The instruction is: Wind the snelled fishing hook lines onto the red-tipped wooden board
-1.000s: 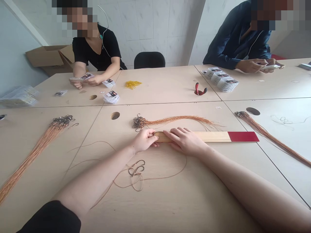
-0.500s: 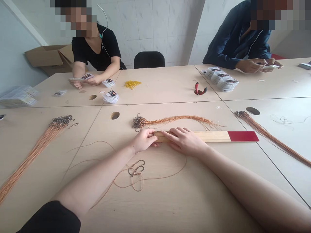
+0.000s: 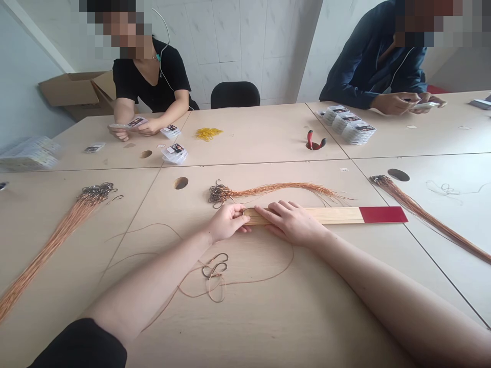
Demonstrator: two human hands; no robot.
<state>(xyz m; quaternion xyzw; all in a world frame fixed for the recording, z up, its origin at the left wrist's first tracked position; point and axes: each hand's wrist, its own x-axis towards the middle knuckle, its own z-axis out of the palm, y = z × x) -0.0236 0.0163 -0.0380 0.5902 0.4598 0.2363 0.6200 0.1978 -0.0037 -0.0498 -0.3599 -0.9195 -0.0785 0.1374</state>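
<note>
A flat wooden strip [image 3: 337,215] with a dark red right end lies crosswise in front of me. My left hand [image 3: 227,224] pinches its left end between thumb and fingers; any small thing in that pinch is hidden. Across the strip rests my right hand [image 3: 293,222], fingers over the far edge, thumb at the near side and index finger stretched towards the left end. Nearer to me are a few loose fish hooks [image 3: 217,267] with thin brown line curling around them. Just beyond my hands is a bundle of hooks with copper-coloured lines [image 3: 284,189].
More hook bundles lie at left [image 3: 72,220] and right [image 3: 429,212]. Red-handled pliers [image 3: 311,140] stand in a table hole. Yellow pieces [image 3: 208,134] and stacked clear packets [image 3: 353,125] sit farther back. Two people across the table handle small packets.
Both hands keep the same hold on the strip. The whole view has shifted very slightly; nothing else visibly moves.
</note>
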